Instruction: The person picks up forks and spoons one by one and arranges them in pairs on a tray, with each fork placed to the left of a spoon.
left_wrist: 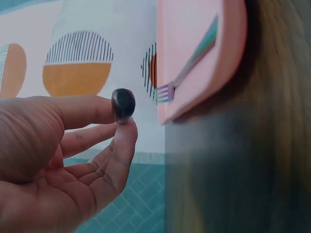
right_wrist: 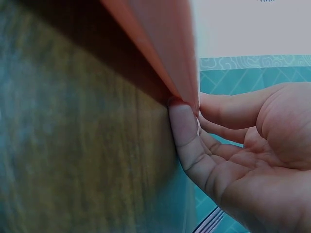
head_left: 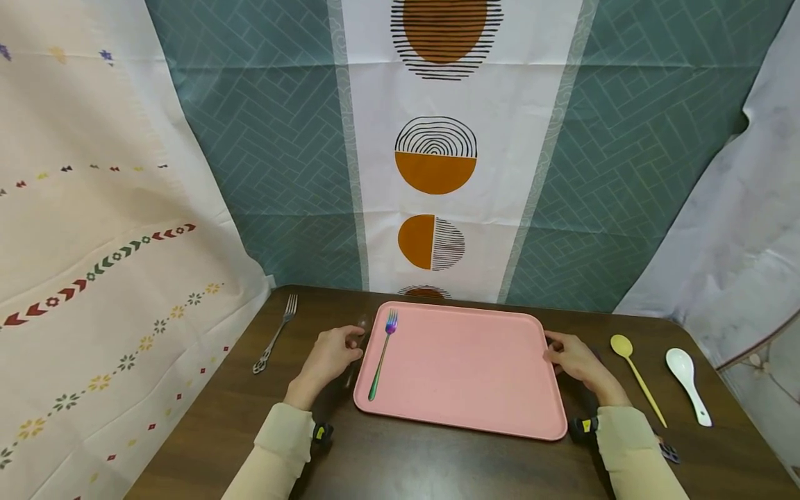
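My left hand (head_left: 331,355) is just left of the pink tray (head_left: 469,368). Between its thumb and index finger it pinches what looks like a dark spoon (head_left: 363,321); in the left wrist view only a dark oval end (left_wrist: 123,104) of this shows. At the tray's right edge, my right hand (head_left: 578,361) pinches the rim, thumb on one face and a finger on the other, as the right wrist view shows. A fork with a rainbow sheen and green handle (head_left: 382,357) lies along the tray's left side, tines away from me.
On the brown table (head_left: 437,469), a silver fork (head_left: 276,333) lies left. Right of the tray are a yellow spoon (head_left: 637,375) and a white spoon (head_left: 689,385). An ornate handle (head_left: 669,451) is partly hidden by the right sleeve. Patterned cloths hang behind and at both sides.
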Motion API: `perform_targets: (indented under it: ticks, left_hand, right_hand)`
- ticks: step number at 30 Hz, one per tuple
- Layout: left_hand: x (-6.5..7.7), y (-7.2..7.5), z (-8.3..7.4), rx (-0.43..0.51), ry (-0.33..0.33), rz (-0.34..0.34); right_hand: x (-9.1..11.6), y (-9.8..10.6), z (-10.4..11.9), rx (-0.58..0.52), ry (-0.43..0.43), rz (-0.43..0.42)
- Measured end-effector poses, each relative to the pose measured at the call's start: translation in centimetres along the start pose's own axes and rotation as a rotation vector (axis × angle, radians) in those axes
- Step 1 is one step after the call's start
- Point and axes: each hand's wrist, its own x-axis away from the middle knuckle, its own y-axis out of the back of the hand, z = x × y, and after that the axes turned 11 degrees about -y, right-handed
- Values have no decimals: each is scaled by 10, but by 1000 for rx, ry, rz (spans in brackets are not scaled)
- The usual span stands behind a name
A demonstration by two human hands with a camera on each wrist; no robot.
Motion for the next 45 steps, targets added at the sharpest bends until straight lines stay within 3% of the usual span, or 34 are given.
perform_targets:
  ticks: [4,16,26,45]
  left_hand:
    - [-4,-1,-8,4,3,-2]
    - [-7,-10,-25,17,-70,-14]
    - [-13,-24,-38,52,-66,17]
    - [-13,-42,-45,53,-36,115]
  right_hand:
    - [1,1,2,1,2,-7]
    - [0,-1,0,2,5,-7]
    - [1,-2,0,5,0,-10]
    - [0,-1,0,24,-2,-14]
